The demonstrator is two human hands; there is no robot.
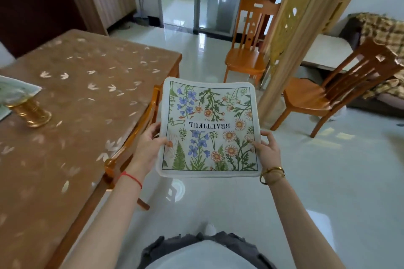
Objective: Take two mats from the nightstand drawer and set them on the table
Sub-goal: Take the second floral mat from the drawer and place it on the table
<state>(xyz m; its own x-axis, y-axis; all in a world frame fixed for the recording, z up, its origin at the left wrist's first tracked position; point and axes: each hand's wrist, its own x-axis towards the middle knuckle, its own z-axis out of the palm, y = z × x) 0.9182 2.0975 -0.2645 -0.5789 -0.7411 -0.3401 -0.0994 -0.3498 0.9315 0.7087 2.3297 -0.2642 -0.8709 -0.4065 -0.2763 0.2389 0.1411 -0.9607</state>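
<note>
A square white mat (pixel 209 129) printed with blue and orange flowers and the word BEAUTIFUL hangs flat in front of me over the floor. My left hand (pixel 150 144) grips its left edge, thumb on top. My right hand (pixel 267 150) pinches its right edge. Whether a second mat lies under the first I cannot tell. The table (pixel 87 98), covered by a brown cloth with pale leaf prints, stands to my left, its near corner beside the mat. The nightstand is out of view.
A gold stand (pixel 30 113) with a pale dish sits on the table's left side. A chair (pixel 135 137) is tucked under the table next to my left hand. Two more wooden chairs (pixel 249 50) (pixel 334 91) flank a gilded pillar (pixel 293 35). Glossy tiled floor lies ahead.
</note>
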